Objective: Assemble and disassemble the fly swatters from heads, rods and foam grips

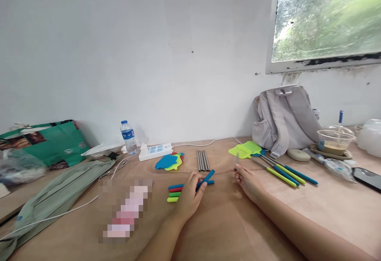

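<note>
My left hand (188, 197) is closed around a blue handle (209, 176), which tilts up to the right. Beneath and beside it lie several coloured handles (172, 200) in blue, red, green and yellow-green, partly covered by the hand. My right hand (248, 183) pinches a short thin metal rod (237, 159) that points upward. Between and beyond the hands, several metal rods (203, 160) lie side by side. Loose fly swatter heads (166, 162) in blue, yellow-green and red are piled to their left. On the right, several fly swatters (279, 169) have blue or yellow-green handles.
A white power strip (156, 151) and a water bottle (128, 137) stand near the wall. A grey backpack (285, 118), a plastic cup (335, 140) and a phone (367, 178) are on the right. At left lie a green bag (59, 146) and a grey-green cloth item (64, 195).
</note>
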Motion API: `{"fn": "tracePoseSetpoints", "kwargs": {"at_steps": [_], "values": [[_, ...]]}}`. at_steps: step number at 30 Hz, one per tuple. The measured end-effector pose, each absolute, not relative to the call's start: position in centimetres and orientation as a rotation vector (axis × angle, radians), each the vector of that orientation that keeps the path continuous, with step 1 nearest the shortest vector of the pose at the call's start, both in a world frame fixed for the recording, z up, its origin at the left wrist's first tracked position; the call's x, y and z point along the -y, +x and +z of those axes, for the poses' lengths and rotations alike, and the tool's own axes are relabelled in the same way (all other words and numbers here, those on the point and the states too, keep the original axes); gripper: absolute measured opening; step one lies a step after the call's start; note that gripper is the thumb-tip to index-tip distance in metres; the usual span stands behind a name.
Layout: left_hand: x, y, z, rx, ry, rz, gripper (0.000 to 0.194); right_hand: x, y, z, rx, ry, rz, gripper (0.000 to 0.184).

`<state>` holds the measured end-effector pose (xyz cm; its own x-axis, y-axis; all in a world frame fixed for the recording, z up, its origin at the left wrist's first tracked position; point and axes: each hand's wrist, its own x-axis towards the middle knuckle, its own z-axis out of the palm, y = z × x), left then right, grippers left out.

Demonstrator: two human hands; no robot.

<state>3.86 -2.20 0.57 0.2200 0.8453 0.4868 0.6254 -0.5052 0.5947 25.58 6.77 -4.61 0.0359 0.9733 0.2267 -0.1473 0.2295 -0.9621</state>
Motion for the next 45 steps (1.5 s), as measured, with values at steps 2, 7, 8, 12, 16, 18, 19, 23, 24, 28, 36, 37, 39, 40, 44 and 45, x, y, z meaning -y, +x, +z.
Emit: {"fn": "tracePoseSetpoints", "kwargs": {"at_steps": [2,7,8,12,16,18,19,23,24,28,36,37,39,40,44,45], "values": [[2.5,4.0,0.7,-1.366,2.149,1.253,0.021,-5.2,25.5,-4.5,1.045,-0.843,1.221,0.023],[3.0,4.0,0.9,-1.343,2.181,1.138,0.025,-2.8,24.6,-2.9,0.921,-0.703,1.339,0.019],[3.0,4.0,1.0,-1.348,2.219,1.088,0.025,-2.5,24.5,-2.4,0.93,-0.669,1.364,0.017],[2.8,3.7,1.1,-1.382,2.316,0.967,0.025,-1.5,24.4,-1.1,1.058,-0.542,1.481,0.029],[2.7,3.5,1.2,-1.396,2.367,0.925,0.026,-1.1,24.5,-1.0,1.09,-0.509,1.537,0.037],[2.7,3.4,1.3,-1.389,2.409,0.892,0.026,-1.1,24.5,-1.2,1.072,-0.505,1.55,0.032],[2.8,3.4,1.4,-1.387,2.437,0.874,0.026,-1.2,24.5,-1.3,1.065,-0.505,1.558,0.03],[3.1,3.6,1.9,-1.379,2.532,0.816,0.025,-1.2,24.3,-1.3,1.09,-0.507,1.639,0.028],[3.2,3.7,2.0,-1.369,2.54,0.812,0.024,-1.2,24.2,-1.3,1.116,-0.503,1.674,0.027],[3.8,4.5,2.0,-1.268,2.552,0.757,0.022,-0.5,23.5,-1.5,1.218,-0.443,1.822,0.025],[4.6,6.2,1.4,-1.187,2.491,0.779,0.02,0.5,22.3,-2.0,1.259,-0.444,1.775,0.044],[4.7,6.2,1.4,-1.169,2.483,0.774,0.02,0.5,22.3,-2.0,1.277,-0.456,1.769,0.045],[4.8,6.2,1.4,-1.155,2.47,0.782,0.02,0.7,22.2,-1.9,1.336,-0.485,1.744,0.049],[4.9,6.2,1.3,-1.16,2.469,0.788,0.02,0.8,22.2,-1.8,1.373,-0.498,1.723,0.05],[5.2,6.5,0.9,-1.219,2.47,0.785,0.02,1.0,22.2,-1.9,1.462,-0.512,1.674,0.052],[5.2,6.6,0.9,-1.231,2.458,0.776,0.02,1.0,22.2,-2.0,1.462,-0.508,1.674,0.051]]}}
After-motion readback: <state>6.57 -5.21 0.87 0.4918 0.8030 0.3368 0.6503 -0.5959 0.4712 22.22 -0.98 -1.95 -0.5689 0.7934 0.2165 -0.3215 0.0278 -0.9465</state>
